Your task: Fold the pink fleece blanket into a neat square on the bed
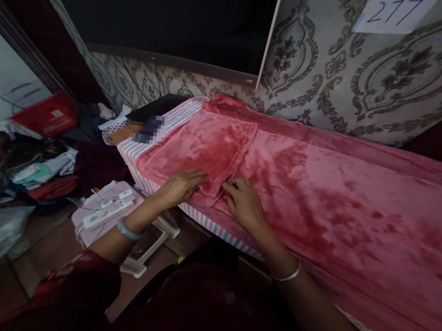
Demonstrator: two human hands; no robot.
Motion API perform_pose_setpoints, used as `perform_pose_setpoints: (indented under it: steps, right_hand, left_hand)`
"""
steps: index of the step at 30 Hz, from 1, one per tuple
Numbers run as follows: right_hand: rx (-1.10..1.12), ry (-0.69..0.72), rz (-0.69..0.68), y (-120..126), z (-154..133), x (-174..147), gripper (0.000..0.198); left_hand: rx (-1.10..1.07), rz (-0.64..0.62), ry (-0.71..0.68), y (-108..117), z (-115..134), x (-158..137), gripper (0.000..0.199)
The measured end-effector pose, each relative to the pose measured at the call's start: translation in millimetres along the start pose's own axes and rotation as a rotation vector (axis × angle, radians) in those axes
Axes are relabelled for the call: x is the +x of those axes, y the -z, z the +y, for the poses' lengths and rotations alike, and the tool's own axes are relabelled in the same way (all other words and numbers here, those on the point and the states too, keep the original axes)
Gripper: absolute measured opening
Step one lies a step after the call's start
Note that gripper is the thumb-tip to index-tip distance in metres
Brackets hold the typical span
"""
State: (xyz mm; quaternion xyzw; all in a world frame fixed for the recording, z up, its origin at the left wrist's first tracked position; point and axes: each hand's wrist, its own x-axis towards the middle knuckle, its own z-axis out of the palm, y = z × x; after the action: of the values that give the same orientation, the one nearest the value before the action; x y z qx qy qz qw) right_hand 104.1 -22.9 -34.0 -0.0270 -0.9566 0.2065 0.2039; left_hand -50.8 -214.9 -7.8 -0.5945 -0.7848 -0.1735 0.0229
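A pink plush blanket [316,196] lies along a narrow surface, with a squarish folded part [212,139] at its left end. My left hand [182,186] rests on the near edge of that folded part, fingers bent together on the fabric. My right hand [245,203] is just right of it, thumb and fingers pinching the blanket at the near corner of the fold. A small bunched bit of fabric shows between both hands. The exact grip of the left fingertips is partly hidden.
A striped cloth [135,153] shows under the blanket. Behind stands a large dark television [165,8] against patterned wallpaper. Lower left, a power strip [108,209] lies on a pink stool [84,217]. Piled clothes [49,173] and a red basket [50,113] are farther left.
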Motion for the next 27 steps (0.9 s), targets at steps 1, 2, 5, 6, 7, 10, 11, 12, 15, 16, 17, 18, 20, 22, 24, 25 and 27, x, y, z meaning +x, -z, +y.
perform_pose_setpoints:
  steps: [1, 2, 5, 6, 7, 10, 11, 12, 15, 16, 17, 18, 20, 22, 24, 25, 27]
  right_hand:
    - [-0.025, -0.001, -0.006, 0.5, -1.4, 1.2, 0.028]
    - [-0.047, -0.002, -0.011, 0.9, -2.8, 2.5, 0.026]
    - [-0.082, -0.005, -0.017, 1.2, -5.2, 5.7, 0.024]
    - [-0.078, -0.009, -0.018, 1.0, -5.0, 6.2, 0.024]
    - [-0.068, -0.014, -0.02, 0.5, -4.5, 6.4, 0.025]
    - [-0.037, -0.036, -0.027, -0.9, -1.7, 5.9, 0.028]
    - [-0.032, -0.04, -0.031, -1.1, -1.0, 5.6, 0.029]
    - [-0.03, -0.043, -0.033, -1.1, -0.6, 5.4, 0.029]
    - [-0.023, -0.044, -0.05, 0.2, -0.9, 6.4, 0.031]
    - [-0.019, -0.044, -0.059, 0.9, -0.9, 7.5, 0.031]
    - [-0.014, -0.045, -0.068, 1.5, -0.5, 9.2, 0.031]
    - [-0.008, -0.045, -0.076, 2.1, 0.6, 11.5, 0.03]
    - [0.008, -0.046, -0.083, 3.1, 5.4, 18.9, 0.029]
    - [0.033, -0.053, -0.094, 4.2, 14.0, 30.4, 0.027]
    - [0.059, -0.081, -0.117, 5.9, 25.4, 45.9, 0.026]
    - [0.068, -0.107, -0.124, 7.1, 31.7, 54.8, 0.025]
    - [0.073, -0.191, -0.121, 10.1, 44.4, 74.0, 0.026]
  left_hand:
    - [-0.021, 0.022, -0.011, 2.1, 0.5, -1.7, 0.041]
    - [-0.04, 0.043, -0.027, 4.5, 1.1, -4.3, 0.042]
    - [-0.052, 0.096, -0.078, 9.9, 2.5, -15.9, 0.042]
    - [-0.04, 0.102, -0.089, 10.0, 2.8, -20.2, 0.042]
    - [-0.022, 0.1, -0.095, 9.0, 3.0, -24.2, 0.041]
    - [0.057, 0.057, -0.08, 0.9, 4.8, -32.8, 0.039]
    - [0.087, 0.044, -0.07, -2.1, 6.3, -34.3, 0.039]
    - [0.116, 0.036, -0.06, -4.6, 8.3, -35.2, 0.04]
    - [0.173, 0.044, -0.053, -8.5, 16.1, -34.6, 0.044]
    - [0.184, 0.053, -0.058, -9.2, 18.3, -33.6, 0.045]
    - [0.194, 0.063, -0.065, -10.1, 20.0, -32.3, 0.044]
    - [0.203, 0.077, -0.072, -11.3, 20.8, -30.8, 0.042]
    - [0.225, 0.112, -0.093, -14.5, 20.1, -27.3, 0.035]
    - [0.254, 0.16, -0.13, -17.9, 17.7, -23.5, 0.03]
    - [0.274, 0.214, -0.169, -20.0, 15.6, -19.9, 0.027]
    - [0.276, 0.238, -0.18, -20.2, 15.0, -18.2, 0.025]
    - [0.266, 0.274, -0.181, -19.4, 14.8, -15.1, 0.022]
